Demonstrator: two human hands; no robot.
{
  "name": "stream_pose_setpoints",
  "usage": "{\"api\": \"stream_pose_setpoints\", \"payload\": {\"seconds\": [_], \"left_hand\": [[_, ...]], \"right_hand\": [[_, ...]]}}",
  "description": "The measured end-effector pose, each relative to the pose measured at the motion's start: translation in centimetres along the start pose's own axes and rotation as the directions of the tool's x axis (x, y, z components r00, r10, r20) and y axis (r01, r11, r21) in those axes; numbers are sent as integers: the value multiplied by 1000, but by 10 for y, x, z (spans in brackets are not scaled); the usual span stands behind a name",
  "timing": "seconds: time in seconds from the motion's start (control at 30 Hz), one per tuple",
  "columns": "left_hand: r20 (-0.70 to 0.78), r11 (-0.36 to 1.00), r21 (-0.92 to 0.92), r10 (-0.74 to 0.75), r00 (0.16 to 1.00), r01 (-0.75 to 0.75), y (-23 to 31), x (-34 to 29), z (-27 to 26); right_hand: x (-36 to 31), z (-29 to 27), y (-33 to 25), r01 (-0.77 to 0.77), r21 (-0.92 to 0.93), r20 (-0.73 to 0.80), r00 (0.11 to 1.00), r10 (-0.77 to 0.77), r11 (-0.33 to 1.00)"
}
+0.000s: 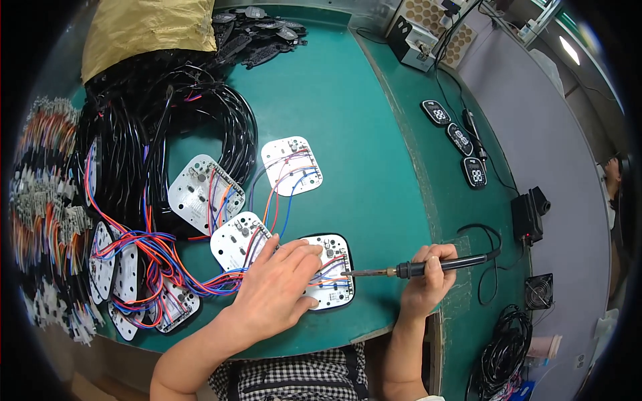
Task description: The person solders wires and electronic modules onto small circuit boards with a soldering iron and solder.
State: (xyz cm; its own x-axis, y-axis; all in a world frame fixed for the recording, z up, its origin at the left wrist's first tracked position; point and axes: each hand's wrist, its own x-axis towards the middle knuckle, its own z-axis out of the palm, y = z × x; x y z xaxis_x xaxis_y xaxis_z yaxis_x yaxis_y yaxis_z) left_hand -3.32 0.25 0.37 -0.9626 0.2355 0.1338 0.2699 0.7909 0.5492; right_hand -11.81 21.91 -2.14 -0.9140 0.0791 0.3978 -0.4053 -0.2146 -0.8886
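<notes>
from where i'm standing, the right hand (428,284) is wrapping its fingers snugly around the handle of a soldering iron (414,269), whose tip is pointing left over a white circuit board (340,250) lying near the close edge of the green counter (374,200). the left hand (277,286) is stretching its fingers across that board's left side, where coloured wires (214,286) are running in; i can't tell whether it's pinching any.

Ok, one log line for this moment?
left hand: over board; right hand: holding iron; tip: at board's right side, contact unclear
</notes>
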Motion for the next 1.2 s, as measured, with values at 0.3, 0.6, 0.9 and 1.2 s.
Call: {"api": "stream_pose_setpoints", "payload": {"seconds": [0.3, 0.6, 0.9, 1.2], "left_hand": [[-21, 999, -31, -25, 999, 24, -1, 0, 1], [-39, 998, -60, -16, 999, 14, 0, -11, 7], [-122, 996, 81, 53, 991, -43, -2, -12, 16], [-139, 989, 135, 78, 987, -59, -2, -15, 16]], "right_hand": [[5, 5, -1, -3, -31, -14, 1000, 2, 1000], [27, 14, -6, -113, -175, 117, 984, 134, 978], [54, 24, 5, -240, -192, 320, 901, 291, 952], [50, 26, 9, -258, -196, 442, 838, 320, 946]]}}
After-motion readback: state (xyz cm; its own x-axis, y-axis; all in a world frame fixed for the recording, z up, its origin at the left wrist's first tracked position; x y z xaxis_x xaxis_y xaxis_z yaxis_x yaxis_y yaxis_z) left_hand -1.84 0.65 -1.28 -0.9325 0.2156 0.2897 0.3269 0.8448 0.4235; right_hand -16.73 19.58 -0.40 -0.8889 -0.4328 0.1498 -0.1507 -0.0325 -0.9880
